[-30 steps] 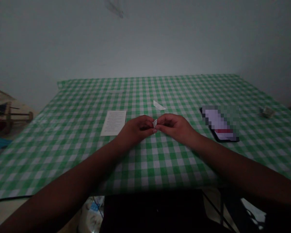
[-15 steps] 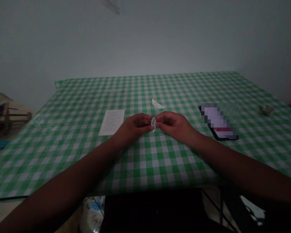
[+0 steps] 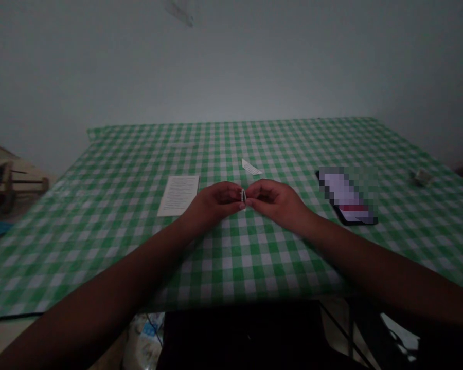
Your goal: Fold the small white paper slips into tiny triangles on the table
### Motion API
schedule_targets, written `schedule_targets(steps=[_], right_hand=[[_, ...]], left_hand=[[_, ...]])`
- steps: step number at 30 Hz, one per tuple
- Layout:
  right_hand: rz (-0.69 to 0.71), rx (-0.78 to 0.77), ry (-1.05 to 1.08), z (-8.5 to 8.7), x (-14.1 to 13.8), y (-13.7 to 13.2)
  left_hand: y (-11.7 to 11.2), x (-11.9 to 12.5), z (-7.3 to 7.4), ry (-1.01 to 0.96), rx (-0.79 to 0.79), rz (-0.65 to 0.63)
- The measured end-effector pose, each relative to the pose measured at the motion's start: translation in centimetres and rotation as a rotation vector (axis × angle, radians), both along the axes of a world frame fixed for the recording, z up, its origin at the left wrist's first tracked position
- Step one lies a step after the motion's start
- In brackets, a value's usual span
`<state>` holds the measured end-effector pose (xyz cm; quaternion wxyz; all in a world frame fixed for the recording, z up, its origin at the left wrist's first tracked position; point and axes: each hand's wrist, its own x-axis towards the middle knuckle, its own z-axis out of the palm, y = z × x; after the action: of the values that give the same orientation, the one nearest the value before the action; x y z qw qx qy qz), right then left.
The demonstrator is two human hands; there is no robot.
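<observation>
A tiny white folded paper piece (image 3: 243, 196) is pinched between the fingertips of both my hands, just above the green-and-white checked tablecloth (image 3: 111, 236). My left hand (image 3: 216, 203) grips it from the left. From the right, my right hand (image 3: 275, 201) holds the same piece. Only a thin edge of the paper shows between the fingers. A small white paper scrap (image 3: 250, 167) lies on the cloth just beyond my hands.
A printed white sheet (image 3: 178, 194) lies flat to the left of my hands. A phone (image 3: 347, 198) rests to the right, and a small pale object (image 3: 422, 178) sits near the right edge. A wall stands behind the table; clutter sits on the floor at left.
The paper piece has been pressed narrower between my fingertips; it showed as a wider crumpled shape half a second ago. Both hands stay in the same spot.
</observation>
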<state>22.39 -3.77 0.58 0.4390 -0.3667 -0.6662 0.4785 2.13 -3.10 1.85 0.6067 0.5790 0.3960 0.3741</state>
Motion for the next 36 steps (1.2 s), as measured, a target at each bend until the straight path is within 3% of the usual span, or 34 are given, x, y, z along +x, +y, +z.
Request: schedule_targets(steps=[26,36], right_hand=[[-0.02,0.003,0.129,0.74,-0.08,0.13],[-0.044,-0.007,0.053,0.73,-0.09,-0.14]], left_hand=[[0.57,-0.33,-0.8,-0.163,0.02,-0.024],[0.33,-0.27,-0.33,-0.102,0.011,0.084]])
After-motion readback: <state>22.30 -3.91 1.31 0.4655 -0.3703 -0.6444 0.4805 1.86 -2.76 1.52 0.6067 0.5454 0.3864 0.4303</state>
